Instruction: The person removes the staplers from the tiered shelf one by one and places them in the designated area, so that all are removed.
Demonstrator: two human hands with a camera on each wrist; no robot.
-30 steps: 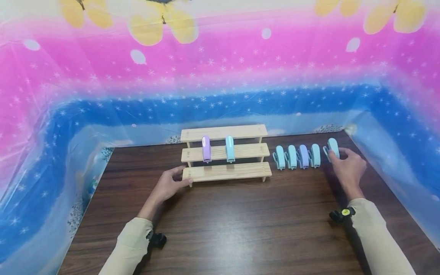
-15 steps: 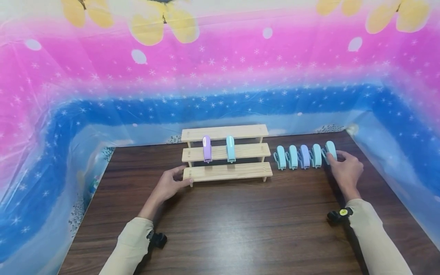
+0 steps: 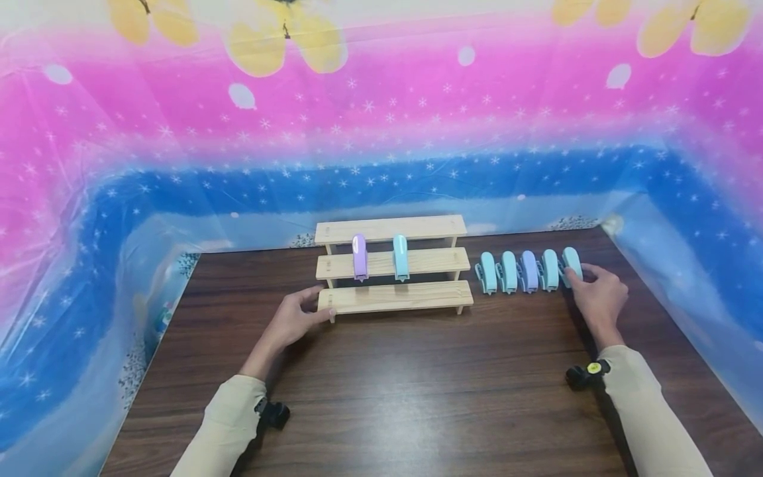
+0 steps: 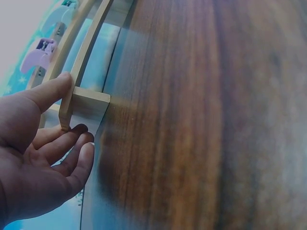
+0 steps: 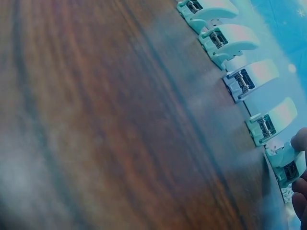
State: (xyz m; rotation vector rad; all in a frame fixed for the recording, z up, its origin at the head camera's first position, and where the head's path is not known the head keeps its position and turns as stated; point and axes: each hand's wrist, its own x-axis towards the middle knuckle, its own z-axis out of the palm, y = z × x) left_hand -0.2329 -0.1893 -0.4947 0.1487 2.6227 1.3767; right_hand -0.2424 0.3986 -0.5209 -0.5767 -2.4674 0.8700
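Note:
In the head view, my right hand point(image 3: 601, 297) pinches a mint-green mini stapler point(image 3: 571, 261) at the right end of a row. To its left stand several more staplers: a mint one point(image 3: 550, 270) beside it, then a lilac one point(image 3: 528, 271), then further mint ones. My left hand point(image 3: 295, 319) grips the left end of the three-tier wooden display stand point(image 3: 396, 299); the left wrist view puts the thumb over the board point(image 4: 70, 103) and fingers below it. On the middle tier sit a purple stapler point(image 3: 359, 257) and a light-blue stapler point(image 3: 401, 257).
The stand rests near the back of a dark wood-grain table point(image 3: 405, 391). A pink and blue printed cloth point(image 3: 381, 132) rises behind and along both sides. Black wrist cameras are strapped at both cuffs.
My right hand has moved left with the mint stapler, bringing it close beside the row's end and lower. The left hand stays on the stand.

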